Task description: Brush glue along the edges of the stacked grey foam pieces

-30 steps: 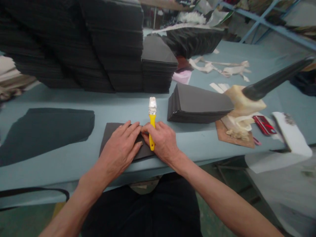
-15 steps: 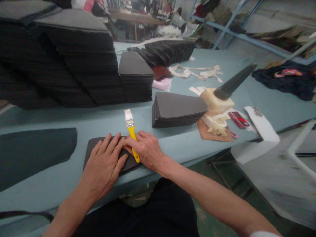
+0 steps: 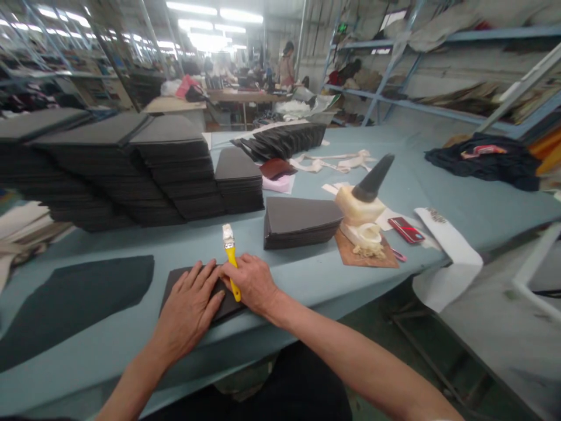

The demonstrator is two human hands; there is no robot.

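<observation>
- The person is leaning over the blue table [image 3: 307, 275] and pressing the left hand [image 3: 188, 310] flat on a dark cut piece [image 3: 172, 285] lying at the near edge. The fingers are spread wide and gripping nothing.
- The right hand [image 3: 250, 283] is gripping the yellow handle of a brush [image 3: 232, 270], with its knuckles resting on the piece's right end. The pale bristles are pointing away from the person, over bare table beyond the piece.
- To my eye this is a smoothing or squaring-up step. Both hands are bearing down on the piece while the brush is idling in the fist.
- Beyond and to the right of the brush, a low stack of dark pieces [image 3: 300, 222] is sitting. Further right is a crusted pale pot [image 3: 360, 211] with a black cone on top.
- I judge that any stroke with the brush would call for lifting the right hand clear and tipping the bristles down onto the piece. The left palm would have to be pinning the piece so it is not sliding.
</observation>
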